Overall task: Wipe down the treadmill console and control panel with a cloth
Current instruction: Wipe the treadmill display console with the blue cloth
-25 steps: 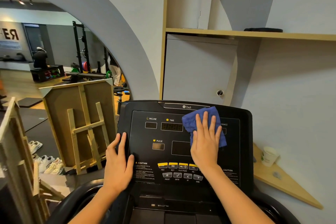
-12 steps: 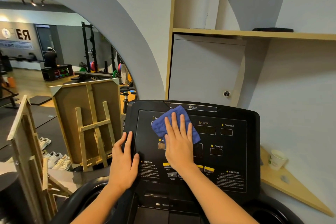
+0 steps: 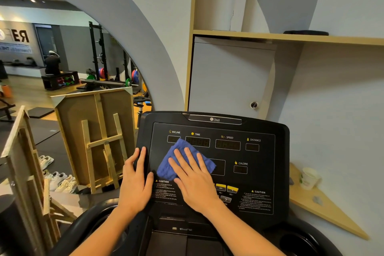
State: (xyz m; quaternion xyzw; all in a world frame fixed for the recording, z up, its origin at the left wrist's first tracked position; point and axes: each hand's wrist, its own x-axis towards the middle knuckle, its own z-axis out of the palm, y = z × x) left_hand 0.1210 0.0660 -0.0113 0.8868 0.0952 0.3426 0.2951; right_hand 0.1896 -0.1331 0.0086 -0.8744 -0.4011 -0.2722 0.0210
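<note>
right hand (image 3: 194,181): flat, fingers spread, pressing cloth (image 3: 182,162) against console (image 3: 259,174), left part of panel | left hand (image 3: 136,181): open, beside cloth, resting on console's left edge

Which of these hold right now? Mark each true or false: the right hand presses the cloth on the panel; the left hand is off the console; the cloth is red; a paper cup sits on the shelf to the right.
1. The right hand presses the cloth flat on the control panel. True.
2. The left hand is off the console. False: it rests on the console's left edge.
3. The cloth is red. False: it is blue.
4. A paper cup sits on the wooden shelf to the right. True.
</note>
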